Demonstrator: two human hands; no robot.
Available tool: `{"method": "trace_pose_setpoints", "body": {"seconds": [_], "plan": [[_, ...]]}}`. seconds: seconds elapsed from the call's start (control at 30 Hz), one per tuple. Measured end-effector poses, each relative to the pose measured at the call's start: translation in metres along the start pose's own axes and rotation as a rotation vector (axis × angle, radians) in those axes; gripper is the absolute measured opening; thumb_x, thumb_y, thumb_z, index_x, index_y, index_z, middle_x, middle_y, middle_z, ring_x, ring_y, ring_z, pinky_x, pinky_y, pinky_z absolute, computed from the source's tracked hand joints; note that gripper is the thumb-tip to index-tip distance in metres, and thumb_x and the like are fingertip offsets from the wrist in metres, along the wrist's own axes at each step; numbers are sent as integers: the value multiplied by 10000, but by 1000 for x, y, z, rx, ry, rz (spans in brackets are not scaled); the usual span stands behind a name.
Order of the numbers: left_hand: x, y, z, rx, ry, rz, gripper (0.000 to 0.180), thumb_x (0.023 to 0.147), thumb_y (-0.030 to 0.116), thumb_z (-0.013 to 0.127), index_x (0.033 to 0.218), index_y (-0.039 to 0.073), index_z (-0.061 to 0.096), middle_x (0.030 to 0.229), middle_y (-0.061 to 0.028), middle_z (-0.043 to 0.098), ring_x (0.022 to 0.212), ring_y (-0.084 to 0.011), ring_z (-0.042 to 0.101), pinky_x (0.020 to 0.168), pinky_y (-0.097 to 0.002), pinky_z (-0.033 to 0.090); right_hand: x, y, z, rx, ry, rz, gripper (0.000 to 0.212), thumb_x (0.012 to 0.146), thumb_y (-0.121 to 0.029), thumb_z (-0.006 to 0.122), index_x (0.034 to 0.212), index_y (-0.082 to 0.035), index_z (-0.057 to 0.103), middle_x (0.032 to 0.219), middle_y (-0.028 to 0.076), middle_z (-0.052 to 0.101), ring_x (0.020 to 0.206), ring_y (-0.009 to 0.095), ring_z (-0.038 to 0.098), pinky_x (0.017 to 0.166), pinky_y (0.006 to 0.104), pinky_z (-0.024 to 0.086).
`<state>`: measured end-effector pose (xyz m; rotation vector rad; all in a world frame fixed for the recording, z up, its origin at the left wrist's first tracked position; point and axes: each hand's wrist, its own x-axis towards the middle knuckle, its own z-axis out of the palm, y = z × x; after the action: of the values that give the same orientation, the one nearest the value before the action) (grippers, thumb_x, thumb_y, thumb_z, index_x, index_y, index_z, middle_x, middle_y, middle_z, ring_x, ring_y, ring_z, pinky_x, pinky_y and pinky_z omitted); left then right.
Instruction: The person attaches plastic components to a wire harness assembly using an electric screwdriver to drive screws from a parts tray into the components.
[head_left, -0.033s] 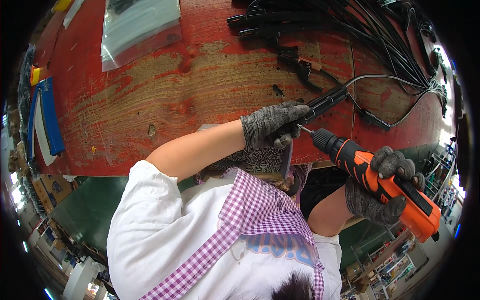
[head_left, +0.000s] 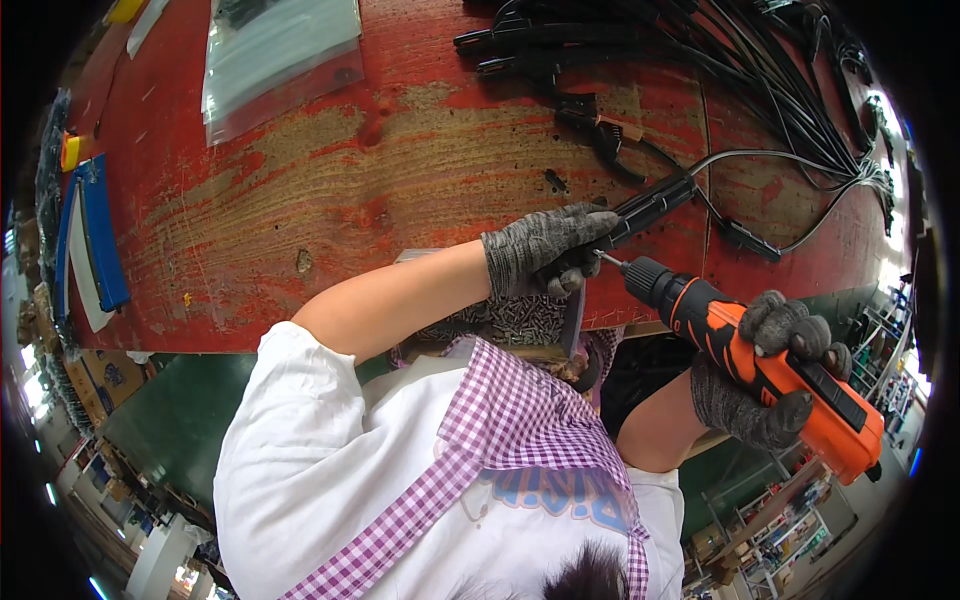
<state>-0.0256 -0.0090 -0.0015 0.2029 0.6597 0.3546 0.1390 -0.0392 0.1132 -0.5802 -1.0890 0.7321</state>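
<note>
My left hand [head_left: 555,245], in a grey knit glove, is closed around the near end of a long black plastic housing [head_left: 655,208]. A grey cable runs out of the housing's far end. My right hand [head_left: 770,375], gloved alike, wraps around the body of an orange and black cordless drill [head_left: 720,325], which points up and left. The thin bit [head_left: 610,260] reaches the near end of the housing, close to my left fingertips; whether it sits on a screw cannot be made out. Below my left hand, a tray of small screws [head_left: 525,318] stands at the table's near edge, partly hidden by my arm.
The worn red wooden table [head_left: 330,215] spreads ahead. A bundle of black cables [head_left: 790,100] lies at the far right, with black clamp-like parts [head_left: 600,125] before it. A clear plastic bag [head_left: 285,70] lies far left. A blue curved piece [head_left: 98,235] is at the left edge.
</note>
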Motion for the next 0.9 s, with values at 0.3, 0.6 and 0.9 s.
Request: {"method": "trace_pose_setpoints", "body": {"seconds": [0.3, 0.6, 0.9], "plan": [[2, -4, -2, 27, 12, -17, 263, 848, 374, 481, 942, 130, 451, 589, -8, 487, 380, -42, 412, 293, -144, 293, -1, 6, -2, -19, -157, -9, 362, 708, -208, 589, 985, -39, 429, 762, 99, 516, 537, 181, 520, 445, 292, 426], [7, -5, -7, 21, -16, -44, 285, 840, 384, 489, 943, 122, 447, 583, -10, 479, 376, -41, 408, 293, -140, 299, -6, 13, 3, 152, -253, 33, 373, 738, -234, 573, 1029, -44, 437, 804, 102, 541, 565, 175, 537, 455, 280, 434], [0, 0, 6, 61, 6, 30, 281, 820, 335, 537, 959, 105, 459, 578, -8, 480, 367, -60, 430, 310, -166, 330, -6, 4, 1, 76, -211, -62, 351, 713, -203, 574, 998, -52, 436, 814, 105, 537, 548, 166, 529, 455, 275, 437]]}}
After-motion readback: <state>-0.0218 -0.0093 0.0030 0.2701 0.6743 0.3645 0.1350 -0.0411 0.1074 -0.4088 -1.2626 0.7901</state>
